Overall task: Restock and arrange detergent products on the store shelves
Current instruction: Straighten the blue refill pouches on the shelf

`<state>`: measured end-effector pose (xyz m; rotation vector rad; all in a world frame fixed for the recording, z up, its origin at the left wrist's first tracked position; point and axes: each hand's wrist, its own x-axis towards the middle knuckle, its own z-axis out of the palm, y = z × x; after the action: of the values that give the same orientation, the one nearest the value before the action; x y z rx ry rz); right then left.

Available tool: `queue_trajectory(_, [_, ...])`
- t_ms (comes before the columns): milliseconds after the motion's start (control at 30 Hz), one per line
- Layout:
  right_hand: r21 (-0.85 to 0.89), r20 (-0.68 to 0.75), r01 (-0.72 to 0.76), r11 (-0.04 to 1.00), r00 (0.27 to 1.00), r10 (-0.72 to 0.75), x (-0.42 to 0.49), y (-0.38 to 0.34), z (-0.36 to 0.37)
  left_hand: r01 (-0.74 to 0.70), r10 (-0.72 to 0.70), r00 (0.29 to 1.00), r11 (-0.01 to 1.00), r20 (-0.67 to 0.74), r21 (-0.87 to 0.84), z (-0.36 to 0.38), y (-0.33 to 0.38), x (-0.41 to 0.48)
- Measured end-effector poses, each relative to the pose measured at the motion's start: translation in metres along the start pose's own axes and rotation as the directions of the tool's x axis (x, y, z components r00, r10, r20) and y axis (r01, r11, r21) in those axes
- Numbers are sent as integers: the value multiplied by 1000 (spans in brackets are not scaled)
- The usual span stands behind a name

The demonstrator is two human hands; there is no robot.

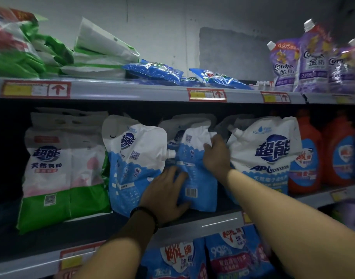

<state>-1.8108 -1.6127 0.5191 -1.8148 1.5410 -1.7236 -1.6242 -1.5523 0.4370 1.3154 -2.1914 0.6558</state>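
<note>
A blue-and-white detergent refill pouch stands on the middle shelf with its back label and barcode facing me. My left hand presses flat against its lower left side, fingers spread, a dark band on the wrist. My right hand grips its upper right corner. A second pouch of the same kind leans to its left, spout pointing right. A third stands to the right, front label showing.
Green-and-white powder bags stand at the left of the middle shelf, orange bottles at the right. The top shelf holds flat green bags, blue packs and purple softener pouches. Blue pouches fill the shelf below.
</note>
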Motion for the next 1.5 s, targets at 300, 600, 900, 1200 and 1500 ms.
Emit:
queue_trajectory(300, [-264,-60,211,941,970,-235,-47,-72,-51,518,-317,855,551,410,-655,-21,64,25])
queue_trajectory(600, [-132,166,306,943,944,-283,-62,-56,-66,626,-430,694,-35,577,-779,-12,84,50])
queue_trajectory(900, [-279,527,175,944,850,-2,-57,32,-44,662,-412,625,-170,662,-730,-11,40,66])
queue_trajectory(1200, [-164,432,286,944,881,-191,-75,76,-37,744,-747,494,99,445,-660,14,23,108])
queue_trajectory(1500, [-334,595,349,876,798,-91,-80,88,-16,770,-943,319,200,95,-606,52,73,105])
